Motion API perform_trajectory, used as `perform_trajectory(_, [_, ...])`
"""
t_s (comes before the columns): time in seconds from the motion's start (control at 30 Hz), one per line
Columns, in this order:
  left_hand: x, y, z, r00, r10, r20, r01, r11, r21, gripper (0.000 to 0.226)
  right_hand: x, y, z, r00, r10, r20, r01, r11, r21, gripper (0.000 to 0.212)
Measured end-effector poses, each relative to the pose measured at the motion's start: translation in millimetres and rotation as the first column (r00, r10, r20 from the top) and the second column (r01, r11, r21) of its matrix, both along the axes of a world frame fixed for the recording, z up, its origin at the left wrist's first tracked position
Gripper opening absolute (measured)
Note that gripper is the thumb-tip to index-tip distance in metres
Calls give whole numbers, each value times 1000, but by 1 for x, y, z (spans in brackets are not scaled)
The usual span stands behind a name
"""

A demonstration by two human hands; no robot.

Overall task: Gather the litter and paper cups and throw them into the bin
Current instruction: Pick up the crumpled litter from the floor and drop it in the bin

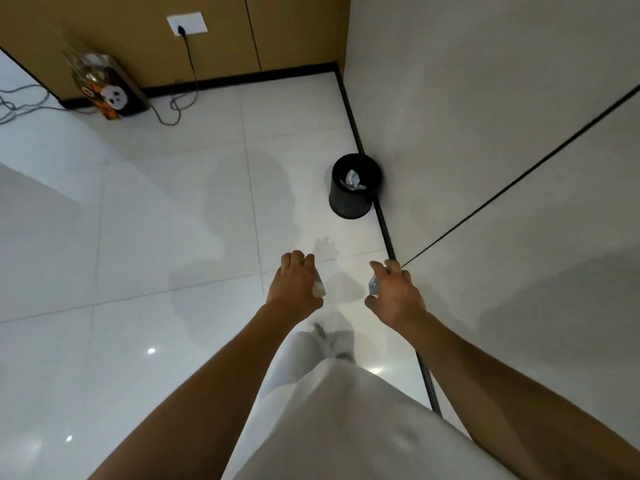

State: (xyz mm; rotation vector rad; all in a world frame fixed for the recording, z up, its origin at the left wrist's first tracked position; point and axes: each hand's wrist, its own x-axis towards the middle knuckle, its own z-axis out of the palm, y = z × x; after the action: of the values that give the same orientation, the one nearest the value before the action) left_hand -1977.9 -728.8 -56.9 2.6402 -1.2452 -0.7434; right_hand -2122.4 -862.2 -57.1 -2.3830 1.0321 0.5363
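A small black round bin (353,199) stands on the white tiled floor against the right wall, ahead of me, with crumpled white and blue litter (353,180) inside. My left hand (296,285) is closed around a pale paper cup (318,285), only its edge showing under the fingers. My right hand (394,296) grips a small blue-and-white piece of litter (373,284), mostly hidden by the palm. Both hands are held out in front of me, well short of the bin.
A patterned gift bag (107,88) stands by the brown back wall at far left. A black cable (187,81) runs from a wall socket (187,24) across the floor. The grey wall (502,133) with a black skirting closes the right side.
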Motion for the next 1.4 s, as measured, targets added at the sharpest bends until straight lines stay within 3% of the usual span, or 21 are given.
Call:
perform_trajectory(0.43, [200, -213, -24, 1000, 11, -23, -10, 999, 44, 83, 188, -208, -24, 997, -54, 46, 54, 999, 1, 65])
perform_trajectory(0.7, [260, -315, -55, 983, 148, -106, -139, 987, 85, 87, 263, -312, -57, 999, 41, 2, -41, 997, 58, 73])
perform_trajectory(0.83, [282, -349, -90, 964, 239, -120, -228, 969, 100, 86, 299, -363, -96, 998, 70, -2, -69, 992, 105, 73])
perform_trajectory(1.17, [324, -395, -215, 949, 266, -169, -239, 957, 162, 90, 383, -429, -252, 999, 14, 37, -19, 991, 130, 74])
perform_trajectory(1.4, [325, -415, -265, 959, 194, -205, -155, 970, 188, 92, 382, -446, -322, 963, -131, -235, 167, 976, 142, 78])
